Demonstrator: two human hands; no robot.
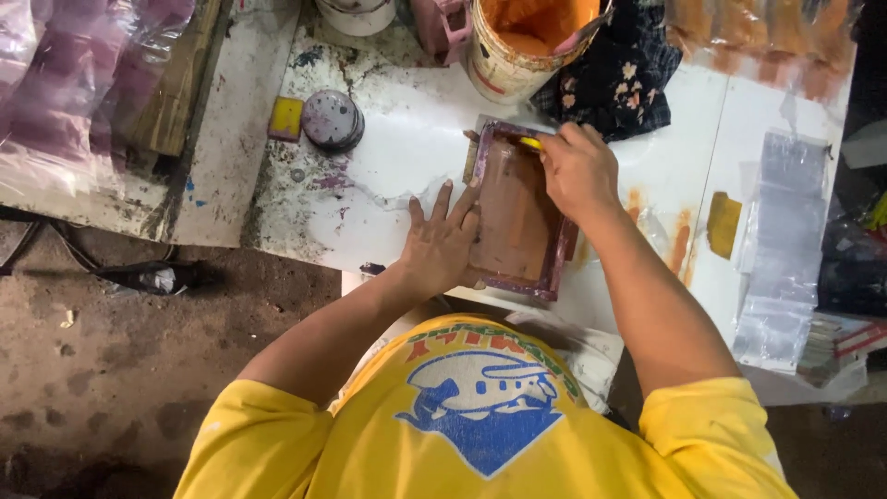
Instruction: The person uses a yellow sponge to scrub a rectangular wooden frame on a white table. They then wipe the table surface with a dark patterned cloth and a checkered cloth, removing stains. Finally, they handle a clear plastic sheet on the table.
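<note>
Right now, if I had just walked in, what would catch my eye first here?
Probably the purple-stained printing frame at the middle of the paint-smeared white table, with the left hand flat on its left edge and the right hand pressing a small yellow tool at its far end. Next, the bucket of orange paint just behind the frame.

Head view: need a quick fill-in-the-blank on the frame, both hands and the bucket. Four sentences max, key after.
1. The left hand lies flat on the ____ edge of the printing screen frame.
2. The right hand grips a squeegee with a ____ handle at the frame's far end.
3. The paint bucket behind the frame holds ____ paint.
4. The round lidded tin stands to the ____ of the frame.

Missing words: left; yellow; orange; left
</note>
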